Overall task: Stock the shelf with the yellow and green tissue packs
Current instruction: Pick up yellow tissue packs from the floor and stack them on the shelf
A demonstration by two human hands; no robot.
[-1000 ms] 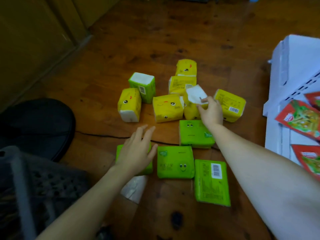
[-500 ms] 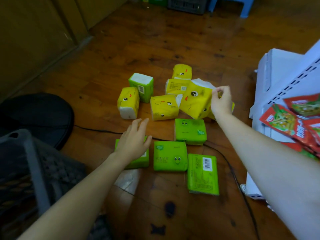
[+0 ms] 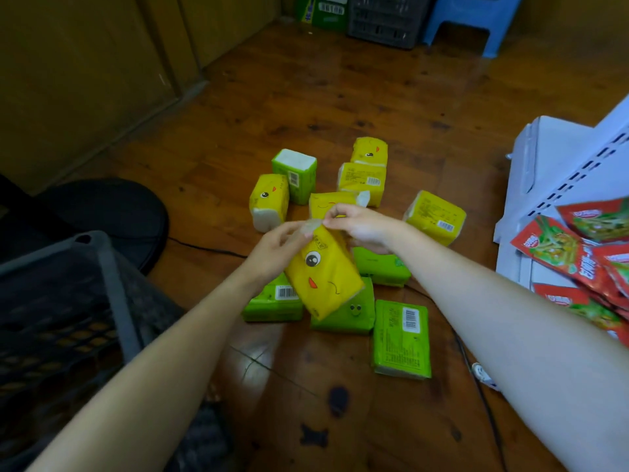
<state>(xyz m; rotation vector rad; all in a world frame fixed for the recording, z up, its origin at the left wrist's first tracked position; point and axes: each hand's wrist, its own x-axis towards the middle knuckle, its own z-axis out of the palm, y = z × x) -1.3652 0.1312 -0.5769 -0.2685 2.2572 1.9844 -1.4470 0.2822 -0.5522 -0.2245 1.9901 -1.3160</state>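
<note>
A yellow tissue pack with a face [image 3: 323,274] hangs in the air over the pile, held by both hands at its top end. My right hand [image 3: 364,224] pinches the top flap, and my left hand [image 3: 277,250] grips the same end from the left. Several more yellow packs [image 3: 362,178] and green packs [image 3: 401,337] lie scattered on the wooden floor beneath. The white shelf [image 3: 558,165] stands at the right edge.
Red snack bags [image 3: 558,247] lie on the shelf at right. A dark plastic crate [image 3: 61,321] sits at the lower left, a black round object [image 3: 112,212] behind it. A cable [image 3: 476,369] runs across the floor. A blue stool [image 3: 473,18] and another crate [image 3: 384,18] stand far back.
My right hand has lifted the yellow pack from the pile and brought it toward me. My left hand has risen off the green pack and taken hold of the yellow pack's top.
</note>
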